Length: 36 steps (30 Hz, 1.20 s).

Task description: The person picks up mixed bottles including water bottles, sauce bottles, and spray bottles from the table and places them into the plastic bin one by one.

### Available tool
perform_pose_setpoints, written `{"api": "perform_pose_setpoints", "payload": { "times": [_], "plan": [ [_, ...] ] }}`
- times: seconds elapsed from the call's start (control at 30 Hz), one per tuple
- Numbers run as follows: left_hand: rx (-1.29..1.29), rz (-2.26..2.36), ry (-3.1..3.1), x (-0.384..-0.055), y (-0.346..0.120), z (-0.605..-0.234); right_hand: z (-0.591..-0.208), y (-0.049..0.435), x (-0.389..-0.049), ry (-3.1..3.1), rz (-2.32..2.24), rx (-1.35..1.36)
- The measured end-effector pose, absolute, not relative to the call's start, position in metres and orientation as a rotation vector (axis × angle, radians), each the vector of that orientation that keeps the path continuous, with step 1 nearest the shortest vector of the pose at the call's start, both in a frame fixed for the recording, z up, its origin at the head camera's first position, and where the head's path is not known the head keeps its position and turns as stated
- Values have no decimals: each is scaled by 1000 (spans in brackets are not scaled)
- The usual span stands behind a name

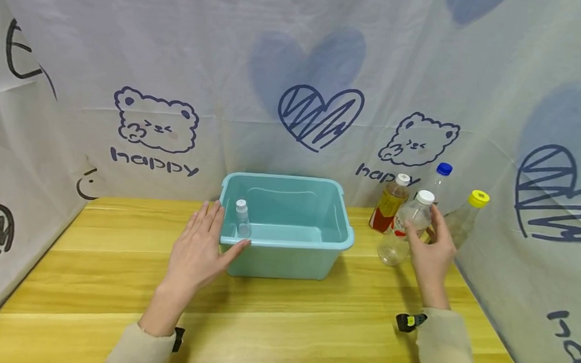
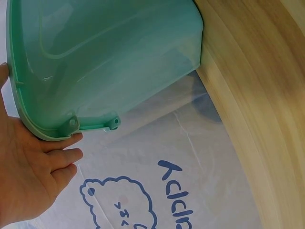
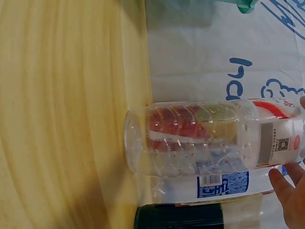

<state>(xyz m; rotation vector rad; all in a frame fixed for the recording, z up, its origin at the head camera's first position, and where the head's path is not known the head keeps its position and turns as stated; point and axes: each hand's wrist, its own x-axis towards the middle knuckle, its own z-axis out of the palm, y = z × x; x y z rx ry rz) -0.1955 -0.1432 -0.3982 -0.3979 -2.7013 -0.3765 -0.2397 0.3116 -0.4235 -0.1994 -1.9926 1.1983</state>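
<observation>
My left hand [image 1: 198, 248] rests on the near left corner of a light blue-green plastic tub [image 1: 281, 263]. Its thumb lies on the front rim, and its fingers stretch along the outside of the left wall. Inside the tub, at the left, stands a small clear bottle [image 1: 242, 223] with a white cap. To the right of the tub, my right hand [image 1: 434, 255] grips a clear plastic bottle [image 1: 392, 252] by its upper part, thumb and fingers on opposite sides. That bottle has a white cap and a red-and-white label [image 3: 281, 138]; it looks nearly upright, close to the table.
Beside the gripped bottle stand a white-capped bottle [image 1: 382, 215] with a red and yellow label, a blue-capped bottle [image 1: 438, 181] and a yellow-capped bottle [image 1: 463, 221]. A printed cloth [image 1: 233, 140] hangs behind the wooden table [image 1: 283, 329] and along both sides.
</observation>
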Motion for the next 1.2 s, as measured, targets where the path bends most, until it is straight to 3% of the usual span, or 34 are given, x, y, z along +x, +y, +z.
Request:
{"api": "perform_pose_setpoints", "payload": {
  "times": [1.2],
  "plan": [
    [-400, -385, -2699, -195, -144, -396, -419, 306, -235, -1910, 1281, -129]
  ]
}}
